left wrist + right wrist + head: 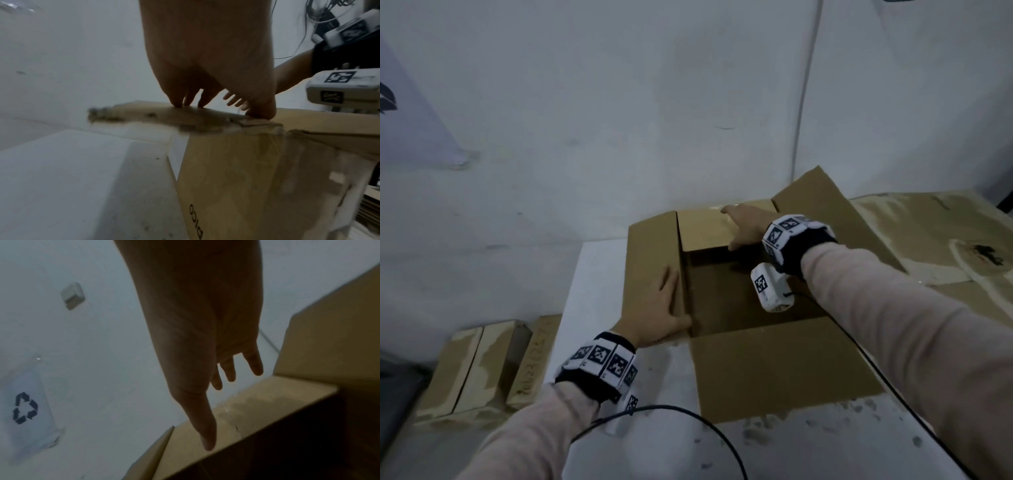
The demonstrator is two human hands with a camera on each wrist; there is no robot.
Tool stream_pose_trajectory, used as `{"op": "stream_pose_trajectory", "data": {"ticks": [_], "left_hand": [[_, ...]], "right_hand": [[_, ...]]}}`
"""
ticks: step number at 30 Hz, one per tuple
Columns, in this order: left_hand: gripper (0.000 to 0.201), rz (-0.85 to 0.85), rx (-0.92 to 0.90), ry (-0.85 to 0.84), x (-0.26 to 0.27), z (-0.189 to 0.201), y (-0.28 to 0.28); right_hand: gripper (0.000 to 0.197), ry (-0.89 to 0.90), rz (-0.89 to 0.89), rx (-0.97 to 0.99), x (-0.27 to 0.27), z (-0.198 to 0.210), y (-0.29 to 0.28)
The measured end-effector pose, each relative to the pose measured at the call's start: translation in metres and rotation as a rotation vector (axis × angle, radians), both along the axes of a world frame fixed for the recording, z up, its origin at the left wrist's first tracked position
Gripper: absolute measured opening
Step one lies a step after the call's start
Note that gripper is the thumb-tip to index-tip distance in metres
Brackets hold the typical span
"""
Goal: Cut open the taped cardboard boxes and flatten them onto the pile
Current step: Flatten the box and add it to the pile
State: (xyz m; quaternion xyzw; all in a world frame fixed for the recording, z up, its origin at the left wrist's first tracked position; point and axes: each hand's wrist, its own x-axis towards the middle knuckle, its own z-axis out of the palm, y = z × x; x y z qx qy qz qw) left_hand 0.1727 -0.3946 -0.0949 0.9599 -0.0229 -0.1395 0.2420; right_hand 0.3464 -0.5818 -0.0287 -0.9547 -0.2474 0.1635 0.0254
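Four flaps: the cardboard box (739,308) stands on the white table (592,274) with all four top flaps folded outward, so its top is already opened.
Head view, left hand: the left hand (657,315) lies flat with straight fingers on the left flap (650,260).
Head view, right hand: the right hand (746,226) presses the far flap (705,229) with fingers extended, holding nothing.
Head view, pile: flattened cardboard (928,240) lies just right of the box; more boxes (479,366) sit low at the left.
Left wrist view: fingertips (179,104) touch the flap's edge; the box wall (230,178) drops below.
Right wrist view: the straight thumb (205,426) rests on the far flap, other fingers relaxed.
Progress: opening looks done; collapsing this box, moving it onto the pile, and the remaining boxes are left, as I judge.
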Motion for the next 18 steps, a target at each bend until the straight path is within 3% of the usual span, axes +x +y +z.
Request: {"op": "stream_pose_trajectory", "data": {"ticks": [5,8,10,13,15,18], "left_hand": [[0.1,-0.024,-0.103,0.061,0.002,-0.005,0.008],[0.101,-0.033,-0.154,0.063,0.003,-0.008,0.017],[0.1,-0.043,-0.183,0.046,0.003,-0.013,0.021],[0.098,-0.062,-0.229,0.0,0.002,-0.023,0.026],[0.094,-0.066,-0.25,-0.03,0.002,-0.03,0.025],[0.092,-0.055,-0.28,-0.038,0.002,-0.033,0.022]], "right_hand": [[0.11,-0.112,0.117,-0.231,0.013,-0.043,0.014],[0.086,-0.287,0.268,-0.332,0.018,-0.045,0.021],[0.066,-0.3,0.307,-0.238,0.027,-0.031,0.022],[0.038,-0.296,0.107,0.153,0.044,-0.001,0.014],[0.037,-0.531,-0.02,0.305,0.057,0.01,0.008],[0.055,-0.846,-0.097,0.257,0.071,-0.005,0.002]]}}
